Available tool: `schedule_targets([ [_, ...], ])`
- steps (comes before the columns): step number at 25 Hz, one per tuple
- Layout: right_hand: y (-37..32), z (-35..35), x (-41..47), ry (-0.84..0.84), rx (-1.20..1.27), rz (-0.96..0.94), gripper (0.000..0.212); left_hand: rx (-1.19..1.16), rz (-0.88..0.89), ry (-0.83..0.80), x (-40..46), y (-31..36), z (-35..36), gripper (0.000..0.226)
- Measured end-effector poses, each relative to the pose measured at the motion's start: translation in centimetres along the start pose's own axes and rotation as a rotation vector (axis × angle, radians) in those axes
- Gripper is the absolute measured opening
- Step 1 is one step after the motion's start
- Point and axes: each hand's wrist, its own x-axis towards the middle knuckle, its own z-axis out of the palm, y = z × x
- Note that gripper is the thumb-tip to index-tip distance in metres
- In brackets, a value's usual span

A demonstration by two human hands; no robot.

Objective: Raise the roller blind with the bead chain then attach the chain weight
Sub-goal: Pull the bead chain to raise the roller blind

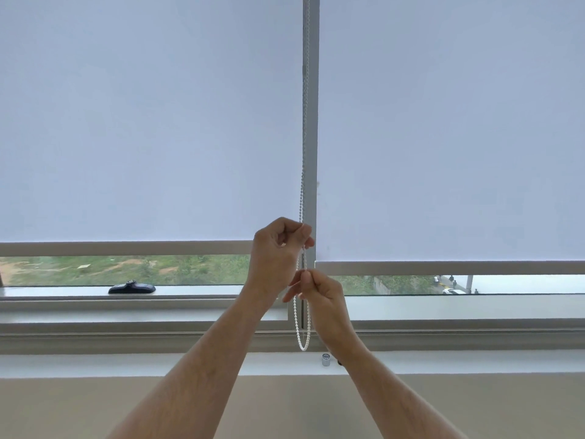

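Note:
Two pale roller blinds cover most of the window: the left blind [148, 122] ends a little higher than the right blind [449, 128]. A white bead chain [303, 172] hangs along the grey mullion between them, and its loop ends just above the sill. My left hand [278, 248] pinches the chain near the left blind's bottom bar. My right hand [319, 296] pinches it just below. A small silver cylinder, the chain weight [325, 359], stands on the white sill beneath the loop, apart from the chain.
A dark handle-like object [131, 288] lies on the window ledge at the left. The grey window frame [126, 327] runs across below the glass. Green ground, a road and a white car show through the uncovered strip.

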Motion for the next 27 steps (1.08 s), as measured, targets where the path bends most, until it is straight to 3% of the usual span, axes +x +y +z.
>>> schedule_targets([
  [3,-0.7,-1.5,1.0,-0.048,0.04,0.03,0.039,-0.05,-0.014,0.028,-0.3,-0.3,-0.5,0.013],
  [8,-4.3,-2.0,4.9,0.135,0.036,0.009,0.038,-0.014,0.014,-0.048,-1.5,-2.1,-0.4,0.012],
  [14,-9.7,-0.5,8.8,0.089,0.061,-0.073,0.034,0.043,-0.091,-0.096,-4.5,-5.0,0.2,0.016],
  [19,-9.3,0.3,8.7,0.13,-0.021,-0.148,0.036,0.102,-0.053,-0.154,-4.7,-5.4,-0.2,0.016],
  [21,-8.8,0.4,7.7,0.143,-0.082,-0.165,0.037,0.153,-0.043,-0.251,-5.0,-6.2,-0.9,0.027],
  [23,-8.1,0.5,6.8,0.14,-0.134,-0.18,0.038,0.152,-0.038,-0.357,-5.2,-6.9,-1.7,0.055],
  [25,-7.1,0.3,6.2,0.15,-0.178,-0.177,0.037,0.104,0.013,-0.321,-4.6,-7.0,-2.0,0.067],
  [27,-6.1,0.0,5.7,0.165,-0.218,-0.166,0.035,0.084,0.067,-0.2,-3.0,-6.2,-2.0,0.059],
])
